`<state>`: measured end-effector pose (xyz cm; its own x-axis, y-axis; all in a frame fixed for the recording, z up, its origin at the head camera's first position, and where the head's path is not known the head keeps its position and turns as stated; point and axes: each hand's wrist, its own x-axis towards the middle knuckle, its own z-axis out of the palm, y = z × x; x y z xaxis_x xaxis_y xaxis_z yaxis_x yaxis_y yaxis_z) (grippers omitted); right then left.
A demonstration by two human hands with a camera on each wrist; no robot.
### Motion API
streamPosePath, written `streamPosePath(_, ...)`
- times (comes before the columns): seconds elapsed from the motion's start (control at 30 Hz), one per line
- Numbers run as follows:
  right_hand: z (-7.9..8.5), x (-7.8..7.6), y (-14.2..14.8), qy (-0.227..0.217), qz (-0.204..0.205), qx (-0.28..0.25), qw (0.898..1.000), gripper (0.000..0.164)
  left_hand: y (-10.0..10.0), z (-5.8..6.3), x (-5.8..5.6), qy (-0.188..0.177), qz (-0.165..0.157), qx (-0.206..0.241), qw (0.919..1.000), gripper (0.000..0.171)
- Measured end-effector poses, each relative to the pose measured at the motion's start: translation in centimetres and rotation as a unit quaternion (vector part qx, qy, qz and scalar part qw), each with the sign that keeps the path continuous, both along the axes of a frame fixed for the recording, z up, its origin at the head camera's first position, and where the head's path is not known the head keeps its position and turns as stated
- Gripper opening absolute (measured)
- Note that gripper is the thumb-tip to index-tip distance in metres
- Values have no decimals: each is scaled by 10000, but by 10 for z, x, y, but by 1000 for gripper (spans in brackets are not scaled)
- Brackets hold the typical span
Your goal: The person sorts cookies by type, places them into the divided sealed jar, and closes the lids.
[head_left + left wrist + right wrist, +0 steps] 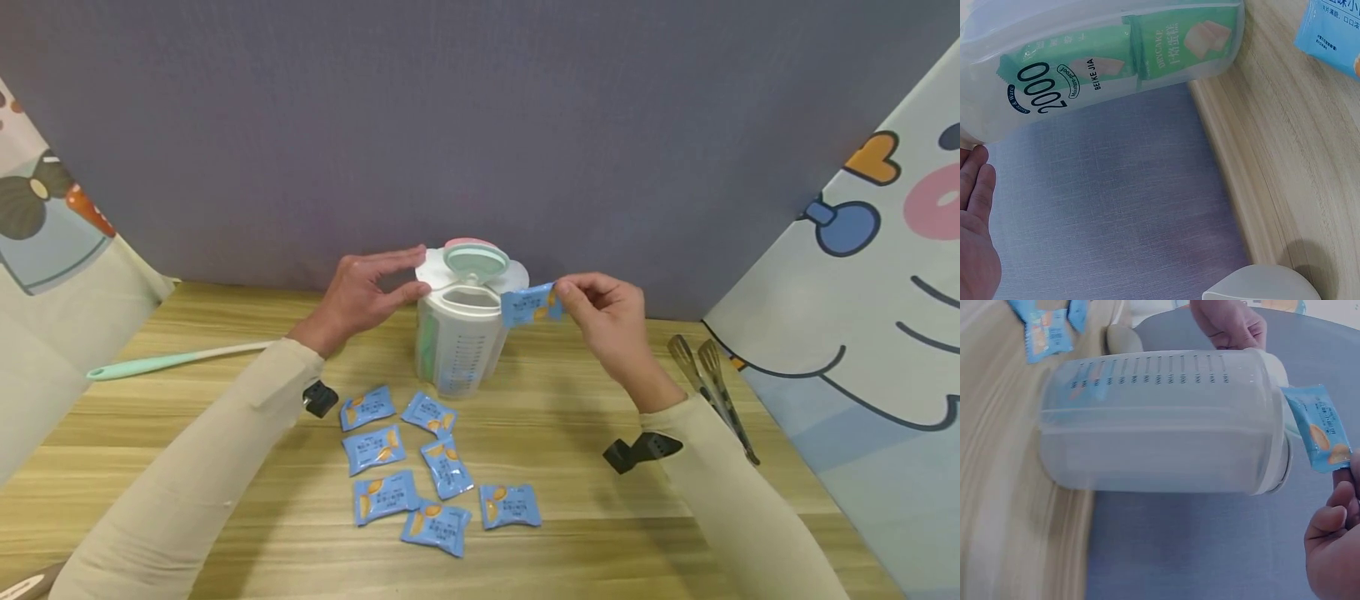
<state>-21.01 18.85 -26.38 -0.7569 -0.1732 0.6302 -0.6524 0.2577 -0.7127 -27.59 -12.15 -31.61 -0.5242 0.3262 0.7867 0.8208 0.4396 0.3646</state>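
Note:
A translucent storage canister (461,346) with measuring marks and a white lid stands upright near the back wall. Its green-rimmed flap (478,259) is raised over the front opening. My left hand (365,289) rests its fairly straight fingers and thumb at the lid's left edge. Between thumb and fingers, my right hand (606,321) pinches a blue snack packet (531,306) by one end, just right of the opening. In the left wrist view, green dry-cake packets (1188,40) show through the canister wall. Several blue packets (385,497) lie on the table in front.
A mint-handled utensil (150,365) lies at the left, partly behind the left arm. Metal tongs (718,387) lie at the right near the printed side panel (892,333). A grey wall (480,125) stands close behind the canister.

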Motion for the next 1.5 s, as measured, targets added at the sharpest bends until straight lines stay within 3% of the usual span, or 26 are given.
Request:
streamPosePath(0.23, 9, -5, -14, 172, -7, -362, 9992, 15, 0, -1, 0, 24, 1, 28, 10000, 44)
streamPosePath(0.4, 13, -9, -26, 246, -285, -503, 9980, 15, 1, -1, -1, 124, -18, 85, 9999, 44)
streamPosePath(0.87, 12, -10, -46, 416, -465, -243, 9978, 12, 1, -1, -1, 242, 50, 19, 9997, 44)
streamPosePath(1.13, -5, -30, -41, 646, -326, -74, 9974, 8, 0, -1, 0, 177, 85, -3, 9998, 45)
streamPosePath(1.5, -9, -30, -43, 601, -291, -9, 9978, 9, 0, -2, -1, 145, 75, 14, 9999, 44)
